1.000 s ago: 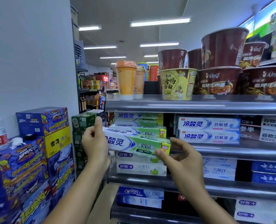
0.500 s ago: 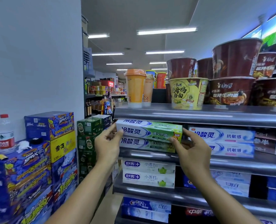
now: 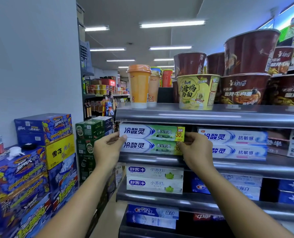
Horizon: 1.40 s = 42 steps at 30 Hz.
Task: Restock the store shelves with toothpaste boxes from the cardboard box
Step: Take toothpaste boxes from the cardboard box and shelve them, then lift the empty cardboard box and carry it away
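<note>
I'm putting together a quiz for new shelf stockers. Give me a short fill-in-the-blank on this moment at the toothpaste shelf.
The left hand and right hand hold the ends of the top green toothpaste box, part of a green stack that is ____ boxes high.
The yellow noodle bowl stands on the shelf ____ that stack.
The blue toothpaste boxes lie to the stack's ____.
The tall cup has an ____ lid.
Missing words: two; above; right; orange.

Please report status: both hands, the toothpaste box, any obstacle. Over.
Hands: left hand and right hand grip the ends of the top toothpaste box. It lies on a second green box, just under the upper shelf. No obstacle seen.
</note>
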Motion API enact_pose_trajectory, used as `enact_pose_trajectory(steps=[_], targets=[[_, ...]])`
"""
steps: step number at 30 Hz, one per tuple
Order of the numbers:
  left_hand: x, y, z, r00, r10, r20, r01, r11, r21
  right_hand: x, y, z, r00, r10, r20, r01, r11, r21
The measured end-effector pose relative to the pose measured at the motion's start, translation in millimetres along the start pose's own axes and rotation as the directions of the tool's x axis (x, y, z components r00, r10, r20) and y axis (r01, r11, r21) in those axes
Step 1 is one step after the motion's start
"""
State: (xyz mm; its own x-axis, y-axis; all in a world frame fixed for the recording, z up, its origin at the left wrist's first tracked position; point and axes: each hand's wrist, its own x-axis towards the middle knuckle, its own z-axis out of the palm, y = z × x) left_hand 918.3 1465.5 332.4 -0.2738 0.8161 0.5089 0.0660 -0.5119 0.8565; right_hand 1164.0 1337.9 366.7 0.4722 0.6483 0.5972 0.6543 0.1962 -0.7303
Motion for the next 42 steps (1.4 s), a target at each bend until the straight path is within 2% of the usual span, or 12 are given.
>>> enact_pose_trajectory(steps=[8, 15, 17, 20, 22, 25, 27, 30, 32, 34, 37, 42], targets=[[-1.8, -1.7, 4.9, 0.995, 0.091, -0.031, -0.089, 0.995, 0.046, 7.8, -10.1, 11.5, 0.996, 0.085, 0.016, -0.085, 0.996, -0.008], [-3.7, 0.4, 8.5, 0.997, 0.072, -0.041, -0.069, 0.995, 0.075, 3.2, -14.5, 15.8, 0.995, 0.086, -0.045, -0.09, 0.992, -0.091], [-13.2, 8.7, 5.4, 0.997, 0.048, -0.056, -0.044, 0.996, 0.077, -6.9, -20.1, 8.8, 0.999, 0.035, -0.013, -0.036, 0.996, -0.083], [-46.8, 22.9, -10.3, 0.995, 0.01, -0.094, -0.004, 0.998, 0.067, -41.8, -21.5, -13.6, 0.983, -0.183, -0.029, 0.184, 0.983, 0.018], [-88.7, 29.1, -25.5, 0.992, 0.108, -0.066, -0.1, 0.989, 0.112, -73.6, -9.5, -36.2, 0.948, -0.311, -0.062, 0.315, 0.947, 0.069], [-171.3, 23.3, -45.0, 0.971, 0.227, 0.076, -0.238, 0.952, 0.195, -125.1, 35.5, -68.7, 0.94, -0.341, -0.016, 0.34, 0.933, 0.122], [-227.5, 5.1, -50.9, 0.962, 0.19, 0.197, -0.238, 0.936, 0.261, -160.0, 78.5, -89.1, 0.957, -0.271, 0.099, 0.259, 0.958, 0.124], [-313.0, -43.0, -55.6, 0.949, -0.091, 0.302, -0.043, 0.912, 0.408, -218.5, 159.5, -113.6, 0.954, -0.074, 0.29, 0.051, 0.995, 0.088], [-374.2, -88.3, -58.4, 0.874, -0.339, 0.347, 0.124, 0.848, 0.515, -263.2, 222.8, -127.7, 0.933, 0.112, 0.341, -0.132, 0.991, 0.033], [-441.2, -137.4, -62.5, 0.73, -0.554, 0.401, 0.21, 0.74, 0.639, -315.4, 290.2, -142.0, 0.856, 0.333, 0.395, -0.338, 0.939, -0.058], [-536.8, -206.6, -66.5, 0.486, -0.807, 0.335, 0.325, 0.523, 0.788, -399.7, 385.1, -160.2, 0.666, 0.615, 0.422, -0.577, 0.783, -0.232], [-663.8, -329.5, -53.2, 0.25, -0.964, 0.088, 0.467, 0.2, 0.861, -525.5, 526.6, -155.9, 0.306, 0.888, 0.344, -0.723, 0.452, -0.522]])
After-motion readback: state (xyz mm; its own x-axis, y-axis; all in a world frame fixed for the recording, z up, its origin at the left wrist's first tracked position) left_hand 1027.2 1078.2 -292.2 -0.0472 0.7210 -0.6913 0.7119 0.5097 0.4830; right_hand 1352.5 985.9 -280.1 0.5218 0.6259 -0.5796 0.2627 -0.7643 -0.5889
